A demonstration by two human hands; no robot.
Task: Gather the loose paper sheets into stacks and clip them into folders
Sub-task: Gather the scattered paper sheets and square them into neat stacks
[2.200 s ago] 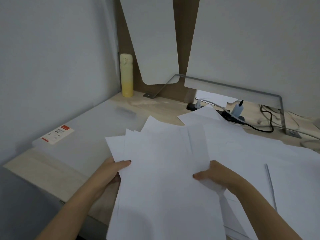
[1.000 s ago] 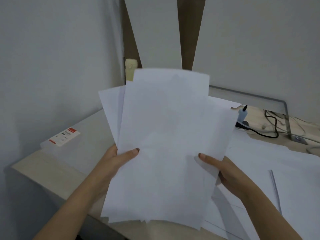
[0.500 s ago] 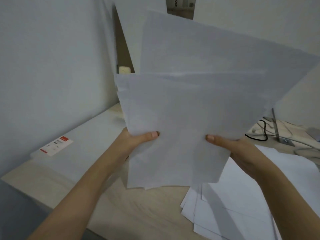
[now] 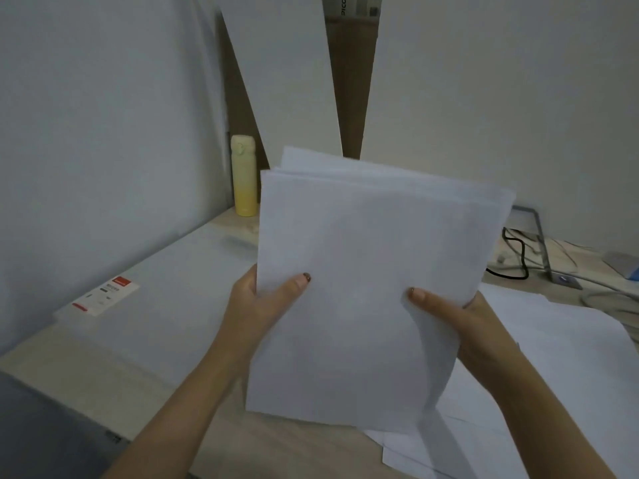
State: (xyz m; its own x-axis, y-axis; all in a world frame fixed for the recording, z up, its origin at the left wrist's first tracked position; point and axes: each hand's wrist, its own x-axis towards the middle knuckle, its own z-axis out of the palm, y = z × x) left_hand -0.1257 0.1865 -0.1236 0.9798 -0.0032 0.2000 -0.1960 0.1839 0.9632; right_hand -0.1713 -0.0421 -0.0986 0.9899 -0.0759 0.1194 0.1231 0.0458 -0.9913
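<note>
I hold a stack of white paper sheets (image 4: 363, 288) upright above the wooden desk, its lower edge near the desk top. My left hand (image 4: 256, 305) grips the stack's left edge with the thumb on the front. My right hand (image 4: 460, 319) grips the right edge, thumb on the front too. The sheets' top edges are nearly aligned, with a few corners sticking out. More loose sheets (image 4: 553, 357) lie flat on the desk at the right. A translucent folder (image 4: 166, 292) with a red and white label lies on the desk at the left.
A yellow bottle (image 4: 244, 174) stands in the back corner by the wall. Black cables (image 4: 515, 257) and a metal monitor stand (image 4: 543, 243) sit at the back right. White panels lean against the back wall.
Both hands lifted the fanned sheets off the desk, turned them upright and squared them; the fan has closed into a nearly even stack, lowered toward the desk.
</note>
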